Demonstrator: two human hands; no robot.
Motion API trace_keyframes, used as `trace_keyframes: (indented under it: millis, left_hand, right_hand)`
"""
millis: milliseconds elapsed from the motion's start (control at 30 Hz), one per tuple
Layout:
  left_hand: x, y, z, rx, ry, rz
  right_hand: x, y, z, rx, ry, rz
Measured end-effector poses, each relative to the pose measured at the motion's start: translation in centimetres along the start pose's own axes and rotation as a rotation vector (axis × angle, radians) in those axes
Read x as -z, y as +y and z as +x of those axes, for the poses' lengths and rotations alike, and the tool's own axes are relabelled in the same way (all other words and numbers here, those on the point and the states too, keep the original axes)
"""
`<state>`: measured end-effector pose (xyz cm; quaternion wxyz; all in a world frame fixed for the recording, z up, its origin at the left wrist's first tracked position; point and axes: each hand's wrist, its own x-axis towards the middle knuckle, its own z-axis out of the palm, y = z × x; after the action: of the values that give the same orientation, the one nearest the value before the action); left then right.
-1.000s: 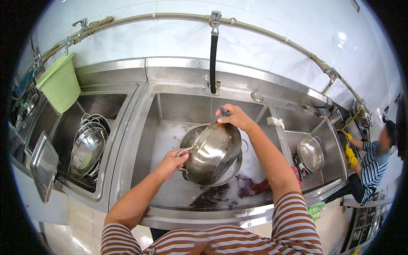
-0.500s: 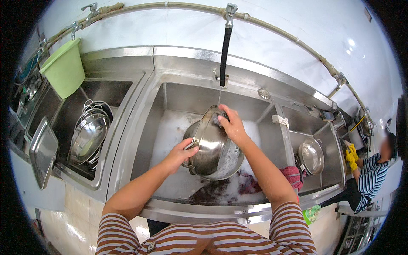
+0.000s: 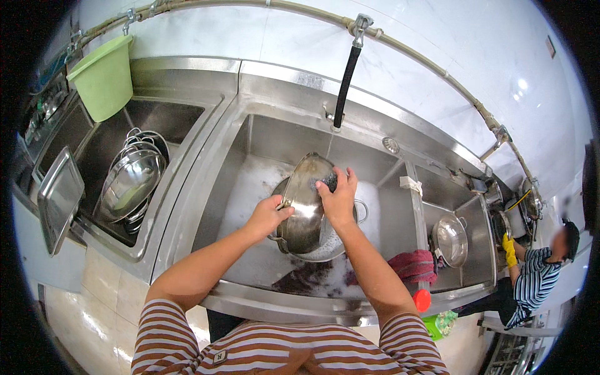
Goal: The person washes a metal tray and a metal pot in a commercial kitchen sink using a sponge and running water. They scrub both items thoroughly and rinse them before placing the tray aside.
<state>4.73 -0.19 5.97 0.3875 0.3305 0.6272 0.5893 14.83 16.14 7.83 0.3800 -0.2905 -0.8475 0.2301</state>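
Note:
A shiny steel pan [image 3: 306, 215] is tipped on its side above the soapy sink. My left hand [image 3: 270, 217] grips it by the rim near a small handle, thumb on the outer surface. My right hand [image 3: 338, 199] presses a dark scouring pad [image 3: 330, 180] to the pan's upper right part, fingers curled round the pad. Beneath the pan lies another steel pot [image 3: 361, 212], largely covered, with one loop handle showing and suds in it.
Suds cover the bottom of the steel sink [image 3: 215, 187]. A dark red cloth [image 3: 412, 267] hangs over its front right. Stacked pans [image 3: 132, 186] and a green bucket [image 3: 106, 78] occupy the left basin; another pan [image 3: 450, 240] rests right. A yellow-gloved co-worker [image 3: 537, 272] stands far right.
My right hand has shifted down and slightly right over the pan's side with the scouring pad. My left hand keeps its hold. The whole view has turned a little.

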Motion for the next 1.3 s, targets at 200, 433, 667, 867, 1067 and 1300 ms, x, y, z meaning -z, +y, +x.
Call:
trace_keyframes:
  millis: [200,433,667,867,1067,1300]
  left_hand:
    - [-0.1,-1.7,1.0,-0.101,0.043,0.117]
    - [0.4,-0.6,0.8,-0.083,0.050,0.255]
    - [-0.7,-1.0,1.0,-0.194,0.105,0.298]
    - [-0.9,0.1,0.5,-0.187,0.089,0.345]
    - [-1.1,-0.1,0.1,-0.204,0.108,0.419]
    - [-2.1,0.0,0.2,-0.307,0.108,0.494]
  right_hand:
    - [2.0,-1.1,0.8,-0.067,-0.105,0.191]
    - [2.8,-3.6,-2.5,0.358,-0.077,-0.141]
    - [2.3,-1.0,0.0,-0.145,0.056,0.145]
    - [2.0,-3.1,-2.5,0.401,-0.037,-0.025]
    - [1.9,-4.5,-2.2,0.457,-0.158,-0.010]
    - [0.8,-1.5,3.7,0.311,-0.028,-0.051]
